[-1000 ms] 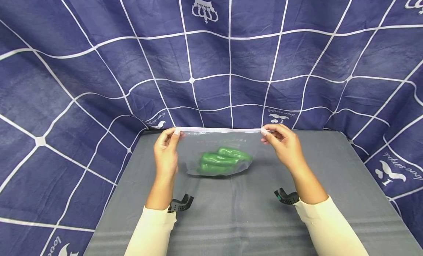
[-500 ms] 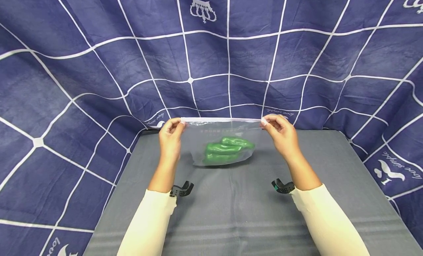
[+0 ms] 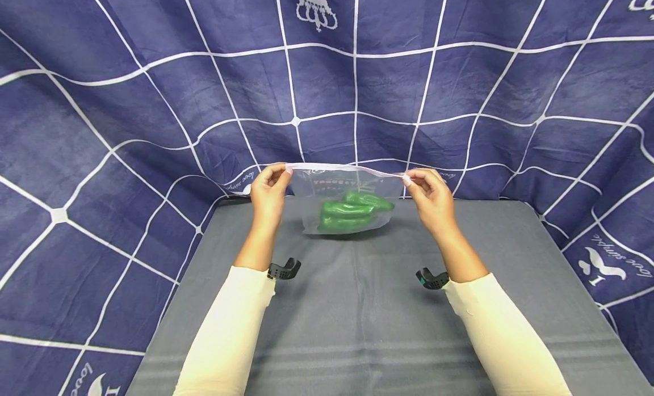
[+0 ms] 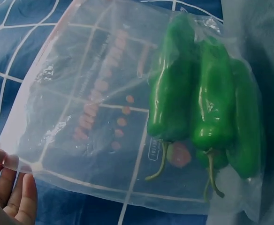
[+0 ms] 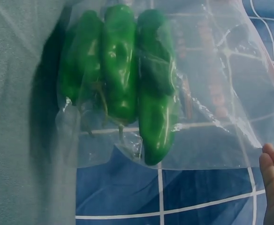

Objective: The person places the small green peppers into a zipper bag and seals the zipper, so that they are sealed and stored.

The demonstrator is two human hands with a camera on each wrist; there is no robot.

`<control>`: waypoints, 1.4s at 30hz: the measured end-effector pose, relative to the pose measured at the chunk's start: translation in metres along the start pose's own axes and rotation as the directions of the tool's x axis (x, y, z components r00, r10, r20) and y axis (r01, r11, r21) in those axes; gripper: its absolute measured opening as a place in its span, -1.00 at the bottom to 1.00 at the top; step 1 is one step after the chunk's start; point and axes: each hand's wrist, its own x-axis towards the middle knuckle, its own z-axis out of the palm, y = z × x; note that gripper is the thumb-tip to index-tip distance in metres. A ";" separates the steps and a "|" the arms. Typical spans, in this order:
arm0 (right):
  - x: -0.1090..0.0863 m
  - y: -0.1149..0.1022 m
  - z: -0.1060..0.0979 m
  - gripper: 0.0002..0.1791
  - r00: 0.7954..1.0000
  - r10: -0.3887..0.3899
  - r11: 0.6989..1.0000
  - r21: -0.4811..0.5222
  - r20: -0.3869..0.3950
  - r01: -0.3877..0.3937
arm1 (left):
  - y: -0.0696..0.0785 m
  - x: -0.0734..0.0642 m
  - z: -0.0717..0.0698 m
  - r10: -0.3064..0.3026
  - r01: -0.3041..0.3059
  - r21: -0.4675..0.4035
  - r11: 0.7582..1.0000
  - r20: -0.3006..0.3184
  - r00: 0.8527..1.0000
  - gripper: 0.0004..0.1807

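A clear zip bag [image 3: 327, 186] with a white zip strip along its top hangs between my two hands. Several green peppers [image 3: 352, 210] lie in its bottom, their stems showing in the left wrist view. My left hand [image 3: 269, 194] pinches the top left corner between thumb and fingers. At the top right corner my right hand [image 3: 434, 200] pinches the strip, which dips a little toward that side. Faint red print [image 4: 97, 98] runs across the bag in the left wrist view. The bag's lower edge overlaps the far part of the table in the head view.
A grey cloth covers the table [image 3: 357, 316]. Behind it and at both sides hangs a blue curtain [image 3: 388, 84] with white grid lines. Black wrist bands [image 3: 284, 269] stick out from both wrists.
Both hands have lifted the bag upward in the head view, and the peppers have risen with it. The strip's right end now sits lower than its left.
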 end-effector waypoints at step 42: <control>-0.136 -0.012 -0.049 -0.83 0.934 0.143 0.988 -0.110 0.327 -0.113 | -0.021 -0.106 -0.085 -0.086 -0.044 0.270 0.962 0.451 0.889 -0.88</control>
